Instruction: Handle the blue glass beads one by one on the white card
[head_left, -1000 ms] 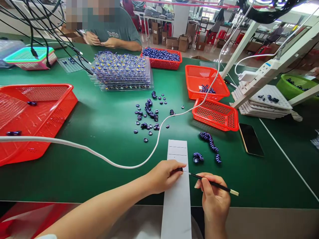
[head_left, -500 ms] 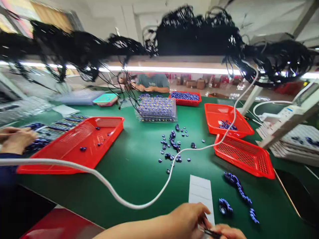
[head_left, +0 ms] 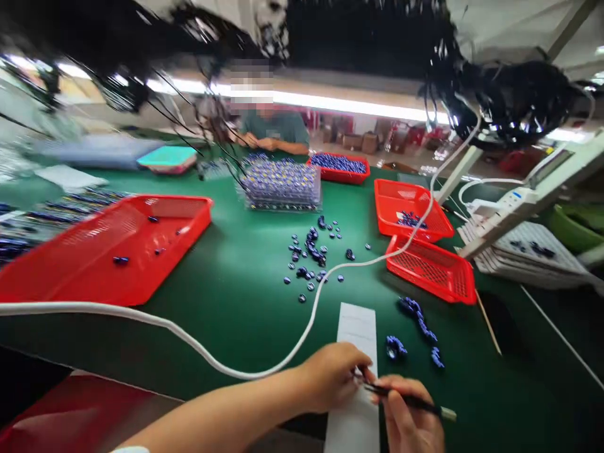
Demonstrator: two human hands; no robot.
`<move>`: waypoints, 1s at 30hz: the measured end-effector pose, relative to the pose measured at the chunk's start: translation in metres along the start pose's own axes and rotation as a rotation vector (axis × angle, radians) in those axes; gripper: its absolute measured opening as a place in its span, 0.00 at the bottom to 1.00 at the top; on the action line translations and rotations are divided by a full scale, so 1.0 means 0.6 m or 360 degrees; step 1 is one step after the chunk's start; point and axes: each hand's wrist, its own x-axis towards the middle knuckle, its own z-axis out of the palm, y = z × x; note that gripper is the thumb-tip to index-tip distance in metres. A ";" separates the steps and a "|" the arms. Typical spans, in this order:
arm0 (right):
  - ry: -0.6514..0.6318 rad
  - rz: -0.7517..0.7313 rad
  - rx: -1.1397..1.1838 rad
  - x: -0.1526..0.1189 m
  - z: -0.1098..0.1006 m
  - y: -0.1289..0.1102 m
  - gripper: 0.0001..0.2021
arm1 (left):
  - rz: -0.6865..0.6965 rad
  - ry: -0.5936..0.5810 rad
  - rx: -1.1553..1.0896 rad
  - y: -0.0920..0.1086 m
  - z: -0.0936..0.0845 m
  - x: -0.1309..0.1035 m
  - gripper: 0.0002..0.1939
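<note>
My left hand (head_left: 333,377) is closed over a white paper strip (head_left: 357,324), its fingertips pinching something small and dark that I cannot make out. Just right of it, my right hand (head_left: 409,409) grips a dark pen-like tool (head_left: 415,402) with a pale end; the tool's tip meets the left fingertips. Beyond the strip's right side lie a curved string of blue pieces (head_left: 419,319) and a small blue coil (head_left: 395,348). Loose dark-blue round pieces (head_left: 311,245) are scattered farther up the green table (head_left: 245,283).
A white cable (head_left: 207,358) crosses in front of my arms. Red baskets stand at the left (head_left: 165,251), right (head_left: 431,270) and back (head_left: 340,168). Stacked clear trays (head_left: 283,185) stand mid-back, and a person (head_left: 276,129) sits across. A dark flat object (head_left: 504,321) lies at right.
The view has shifted, so the table items sit higher and farther left. Both hands show more fully, with the right hand's tool now plainly visible. The other person's hands at far left have left the view.
</note>
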 end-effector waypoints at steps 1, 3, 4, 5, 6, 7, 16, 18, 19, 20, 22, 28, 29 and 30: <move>0.0030 0.0104 0.0047 -0.005 0.001 -0.004 0.09 | 0.0061 0.0001 -0.0042 0.004 -0.005 -0.002 0.20; -0.0017 0.0282 0.0087 -0.012 0.005 -0.013 0.09 | 0.0093 0.0014 -0.0075 0.006 -0.013 -0.002 0.18; -0.0032 0.0314 0.0091 -0.014 0.006 -0.018 0.09 | 0.0105 -0.0008 -0.0083 0.006 -0.015 -0.002 0.17; -0.0033 0.0336 0.0078 -0.014 0.007 -0.021 0.09 | 0.0114 -0.0019 -0.0078 0.007 -0.016 -0.002 0.17; -0.0027 0.0340 0.0064 -0.014 0.006 -0.024 0.09 | 0.0124 -0.0030 -0.0066 0.007 -0.016 -0.002 0.17; -0.0015 0.0336 0.0042 -0.013 0.003 -0.025 0.09 | 0.0129 -0.0030 -0.0047 0.008 -0.017 -0.002 0.17; 0.0250 0.0128 -0.0480 -0.007 -0.028 -0.014 0.10 | 0.0042 -0.0025 -0.0108 0.012 -0.019 0.002 0.17; 0.0239 0.0122 -0.0509 -0.011 -0.025 -0.015 0.09 | 0.0025 -0.0034 -0.0117 0.012 -0.019 0.003 0.18; 0.0230 0.0121 -0.0529 -0.013 -0.024 -0.016 0.08 | 0.0020 -0.0036 -0.0121 0.012 -0.019 0.003 0.18; 0.0214 0.0128 -0.0557 -0.015 -0.022 -0.018 0.08 | 0.0015 -0.0035 -0.0122 0.013 -0.019 0.003 0.18; 0.0192 0.0135 -0.0620 -0.019 -0.022 -0.019 0.07 | 0.0013 -0.0032 -0.0119 0.012 -0.019 0.003 0.17; 0.0218 0.0140 -0.0765 -0.027 -0.027 -0.015 0.09 | -0.0017 -0.0037 -0.0082 0.010 -0.015 0.004 0.17; 0.0221 0.0142 -0.0792 -0.027 -0.028 -0.014 0.09 | -0.0023 -0.0039 -0.0079 0.009 -0.015 0.004 0.16; 0.0218 0.0148 -0.0827 -0.027 -0.029 -0.014 0.10 | -0.0026 -0.0036 -0.0080 0.009 -0.014 0.004 0.16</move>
